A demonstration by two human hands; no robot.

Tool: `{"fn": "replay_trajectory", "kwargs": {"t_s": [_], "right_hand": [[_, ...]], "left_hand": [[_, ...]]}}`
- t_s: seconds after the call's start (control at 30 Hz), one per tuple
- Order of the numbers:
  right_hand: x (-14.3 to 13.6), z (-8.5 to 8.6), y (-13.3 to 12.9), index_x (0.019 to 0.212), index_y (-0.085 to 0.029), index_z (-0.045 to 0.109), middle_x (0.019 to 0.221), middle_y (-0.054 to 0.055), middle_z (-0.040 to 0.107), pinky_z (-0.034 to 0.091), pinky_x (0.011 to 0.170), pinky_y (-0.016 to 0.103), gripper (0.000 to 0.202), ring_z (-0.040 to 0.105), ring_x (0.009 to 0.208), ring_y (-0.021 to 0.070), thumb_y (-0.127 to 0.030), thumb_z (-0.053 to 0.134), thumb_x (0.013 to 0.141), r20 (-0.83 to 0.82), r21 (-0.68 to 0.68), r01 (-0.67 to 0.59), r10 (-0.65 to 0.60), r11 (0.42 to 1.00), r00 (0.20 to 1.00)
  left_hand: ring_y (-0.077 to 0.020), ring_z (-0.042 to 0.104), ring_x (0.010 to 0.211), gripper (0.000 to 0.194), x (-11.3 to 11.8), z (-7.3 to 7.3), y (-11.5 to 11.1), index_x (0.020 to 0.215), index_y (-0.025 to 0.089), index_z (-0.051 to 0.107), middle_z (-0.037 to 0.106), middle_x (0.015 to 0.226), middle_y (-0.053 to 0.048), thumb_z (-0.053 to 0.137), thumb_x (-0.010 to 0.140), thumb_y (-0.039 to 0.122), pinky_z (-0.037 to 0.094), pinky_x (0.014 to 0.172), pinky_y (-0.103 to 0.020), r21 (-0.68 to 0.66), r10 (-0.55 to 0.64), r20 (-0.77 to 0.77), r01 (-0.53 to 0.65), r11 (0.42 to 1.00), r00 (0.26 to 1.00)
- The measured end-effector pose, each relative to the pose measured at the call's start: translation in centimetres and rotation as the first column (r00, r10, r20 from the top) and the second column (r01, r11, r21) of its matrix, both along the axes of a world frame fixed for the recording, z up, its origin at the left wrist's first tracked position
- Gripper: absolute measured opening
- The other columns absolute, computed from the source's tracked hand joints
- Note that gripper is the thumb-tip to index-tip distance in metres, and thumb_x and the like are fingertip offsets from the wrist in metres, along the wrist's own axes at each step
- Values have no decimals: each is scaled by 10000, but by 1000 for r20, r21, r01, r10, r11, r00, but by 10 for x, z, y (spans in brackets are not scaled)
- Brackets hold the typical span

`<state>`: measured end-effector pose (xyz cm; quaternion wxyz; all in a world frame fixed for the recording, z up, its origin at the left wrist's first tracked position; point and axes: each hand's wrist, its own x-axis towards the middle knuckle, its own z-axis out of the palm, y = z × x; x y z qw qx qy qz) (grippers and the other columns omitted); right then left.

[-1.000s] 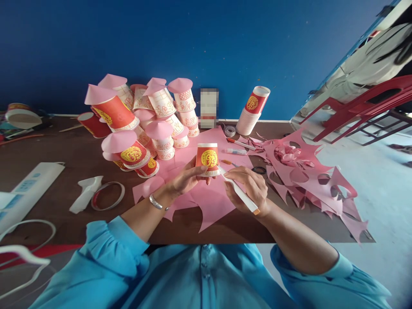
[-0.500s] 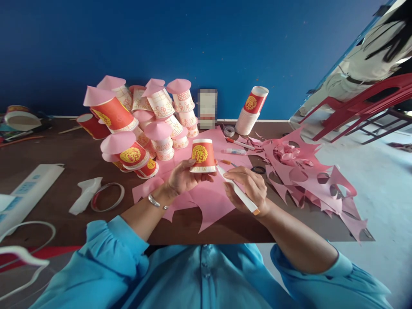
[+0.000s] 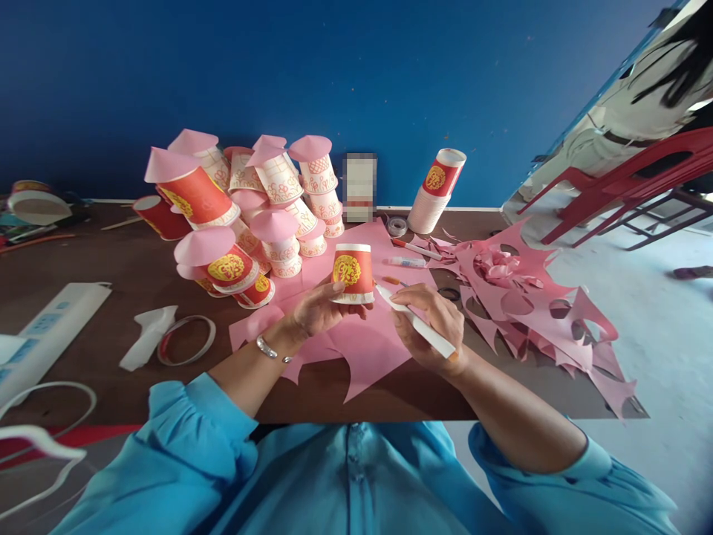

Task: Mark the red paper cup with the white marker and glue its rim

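Note:
My left hand (image 3: 318,308) is closed around a red paper cup (image 3: 353,276) with a yellow emblem, held upside down with its white rim at the bottom. My right hand (image 3: 431,319) grips a thick white marker (image 3: 426,333). The marker's narrow tip points at the cup's right side; whether it touches the cup I cannot tell. Pink paper sheets (image 3: 370,364) lie beneath both hands. To the left stand several stacked paper cups (image 3: 275,256), many topped with pink paper cones (image 3: 275,225) and drawn with orange patterns.
A tall stack of cups (image 3: 428,213) leans near the blue wall. Pink paper scraps (image 3: 546,327) cover the table's right side. Another marker (image 3: 417,248), a glue stick (image 3: 406,261) and tape rolls (image 3: 186,340) lie around. A red chair (image 3: 629,182) and a person are at right.
The cup in my left hand has shifted slightly right and down. The marker has turned a little in my right hand, and its orange rear end no longer shows clearly.

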<state>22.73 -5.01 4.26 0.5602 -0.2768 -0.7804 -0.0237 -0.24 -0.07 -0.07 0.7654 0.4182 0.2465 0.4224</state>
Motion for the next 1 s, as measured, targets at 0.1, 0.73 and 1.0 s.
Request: {"fn": "replay_trajectory", "kwargs": {"t_s": [0.1, 0.73, 1.0], "right_hand": [[3, 1, -2, 1175, -249, 726, 942, 23, 842, 732, 761, 327, 73, 833, 767, 188, -225, 682, 1121, -46, -125, -7, 1, 992, 999], [-4, -4, 2, 1179, -238, 699, 881, 29, 822, 710, 712, 309, 119, 838, 756, 200, -154, 679, 1097, 91, 67, -32, 26, 997, 995], [-2, -6, 2, 1251, -242, 715, 986, 54, 861, 744, 777, 361, 151, 864, 845, 225, -187, 681, 1114, 88, 36, 1, -4, 999, 996]], "left_hand": [[-256, 803, 914, 601, 3, 6, -3, 1176, 212, 778, 829, 1055, -89, 998, 789, 616, 585, 771, -365, 26, 30, -70, -28, 999, 997], [-327, 704, 1157, 767, 16, 25, -8, 1244, 230, 641, 741, 1220, -78, 1023, 711, 627, 568, 963, -460, 341, 345, -432, -203, 918, 833], [-149, 555, 779, 476, 11, 21, -7, 1012, 211, 669, 644, 888, 9, 951, 876, 569, 438, 685, -316, 230, 98, -344, -17, 973, 934]]}}
